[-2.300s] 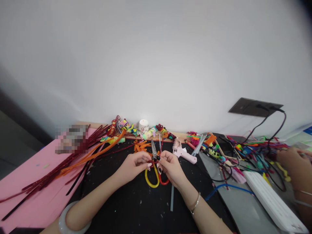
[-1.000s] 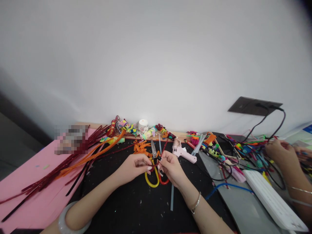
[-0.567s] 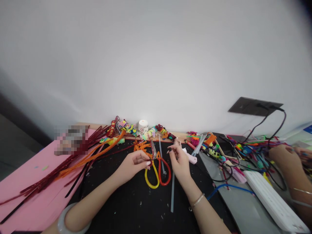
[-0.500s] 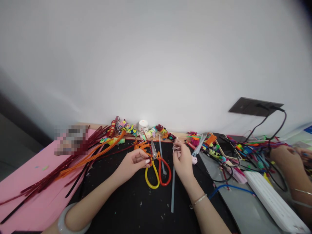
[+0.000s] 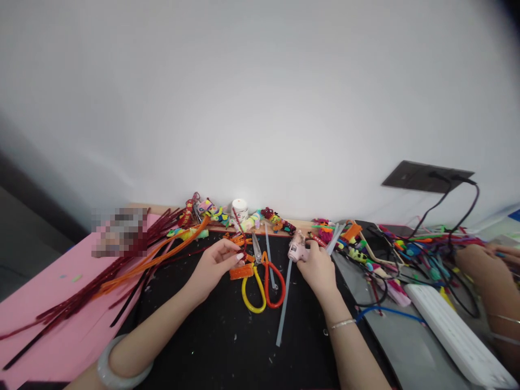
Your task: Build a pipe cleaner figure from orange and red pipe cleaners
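Note:
My left hand [image 5: 219,265] pinches a dark red tinsel pipe cleaner [image 5: 239,230], whose free end rises past the white jar. Coiled orange pipe-cleaner pieces [image 5: 241,272] show just below and beside the fingertips; whether they are joined to the red one I cannot tell. My right hand [image 5: 319,265] is wrapped round the handle of a small pink hot glue gun [image 5: 298,250]. A long translucent glue stick [image 5: 284,306] runs from the gun toward me. Between my hands lie scissors [image 5: 264,287] with one yellow and one red handle loop.
Red and orange pipe cleaners [image 5: 122,273] spread over the pink surface [image 5: 52,309] at left. A white jar [image 5: 239,210] and small colourful figures line the wall. A white power strip [image 5: 455,336], cables and another person's hand [image 5: 479,265] are at right.
My right hand has shifted right and now grips the glue gun's handle, leaving its body uncovered. The glue stick has tilted. The red pipe cleaner and orange pieces at my left hand show more.

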The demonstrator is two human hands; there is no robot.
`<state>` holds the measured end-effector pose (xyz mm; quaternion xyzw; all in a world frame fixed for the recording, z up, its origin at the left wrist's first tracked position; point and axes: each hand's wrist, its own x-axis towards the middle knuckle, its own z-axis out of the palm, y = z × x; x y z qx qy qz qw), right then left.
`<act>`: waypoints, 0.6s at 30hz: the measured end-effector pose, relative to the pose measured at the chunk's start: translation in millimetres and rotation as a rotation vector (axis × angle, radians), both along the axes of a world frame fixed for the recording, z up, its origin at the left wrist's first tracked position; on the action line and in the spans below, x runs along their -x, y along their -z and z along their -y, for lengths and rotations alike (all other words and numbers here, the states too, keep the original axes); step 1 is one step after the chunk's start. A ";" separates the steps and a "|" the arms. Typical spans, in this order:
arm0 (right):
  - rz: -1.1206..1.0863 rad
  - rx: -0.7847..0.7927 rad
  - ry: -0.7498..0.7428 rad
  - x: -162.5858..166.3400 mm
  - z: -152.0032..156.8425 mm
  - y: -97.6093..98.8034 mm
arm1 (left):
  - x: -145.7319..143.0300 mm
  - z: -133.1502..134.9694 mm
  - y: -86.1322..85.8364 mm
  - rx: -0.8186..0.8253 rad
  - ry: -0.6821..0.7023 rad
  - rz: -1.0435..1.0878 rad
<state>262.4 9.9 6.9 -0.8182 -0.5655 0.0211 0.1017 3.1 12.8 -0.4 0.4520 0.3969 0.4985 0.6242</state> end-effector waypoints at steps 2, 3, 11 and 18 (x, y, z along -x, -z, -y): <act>-0.022 -0.017 0.007 -0.9 -0.1 -0.4 | 0.1 -0.3 -0.1 0.007 -0.013 0.008; -0.028 -0.032 0.005 -0.9 -0.1 -0.5 | 0.1 -0.5 -0.2 0.010 -0.023 0.009; -0.111 -0.282 -0.109 -2.5 -2.5 3.6 | 0.5 -2.1 0.5 0.012 -0.059 -0.013; -0.419 -0.530 -0.174 -0.2 -3.0 1.6 | -0.2 -1.7 0.3 0.017 -0.051 0.004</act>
